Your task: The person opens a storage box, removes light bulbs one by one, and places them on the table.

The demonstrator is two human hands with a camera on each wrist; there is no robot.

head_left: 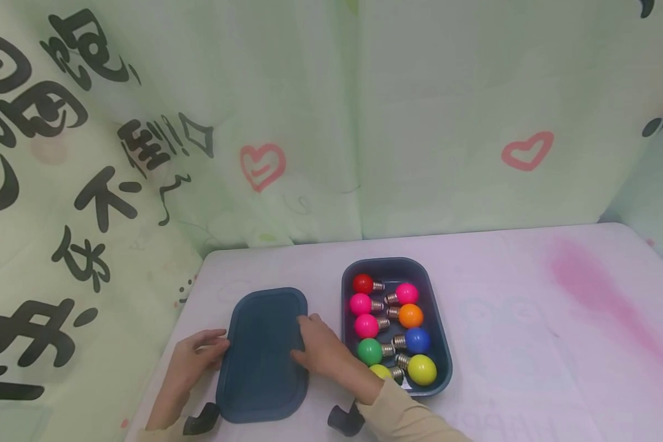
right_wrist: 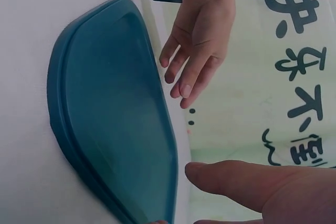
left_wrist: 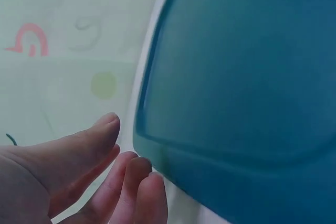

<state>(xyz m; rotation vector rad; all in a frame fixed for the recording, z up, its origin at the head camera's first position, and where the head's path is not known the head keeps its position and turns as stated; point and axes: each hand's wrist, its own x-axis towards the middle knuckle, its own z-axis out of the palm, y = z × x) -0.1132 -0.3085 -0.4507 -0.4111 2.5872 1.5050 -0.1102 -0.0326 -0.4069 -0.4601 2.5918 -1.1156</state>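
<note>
A dark blue plastic lid [head_left: 263, 356] with rounded corners lies flat on the table. My left hand [head_left: 194, 362] is at its left edge, fingers loosely bent with the fingertips right at the rim; in the left wrist view the thumb [left_wrist: 89, 148] stands apart from the lid. Over the opposite edge is my right hand [head_left: 325, 348], fingertips at the rim and the thumb extended. The right wrist view shows that thumb [right_wrist: 226, 181] straight and off the lid, with most of the other fingers out of frame.
Right of the lid stands a dark blue tray [head_left: 445, 362] holding several coloured light bulbs with screw bases, among them a red bulb [head_left: 363, 283], a blue bulb [head_left: 417, 340] and a yellow bulb [head_left: 422, 370]. My right forearm crosses its near left corner. A printed curtain [head_left: 431, 123] hangs behind the table.
</note>
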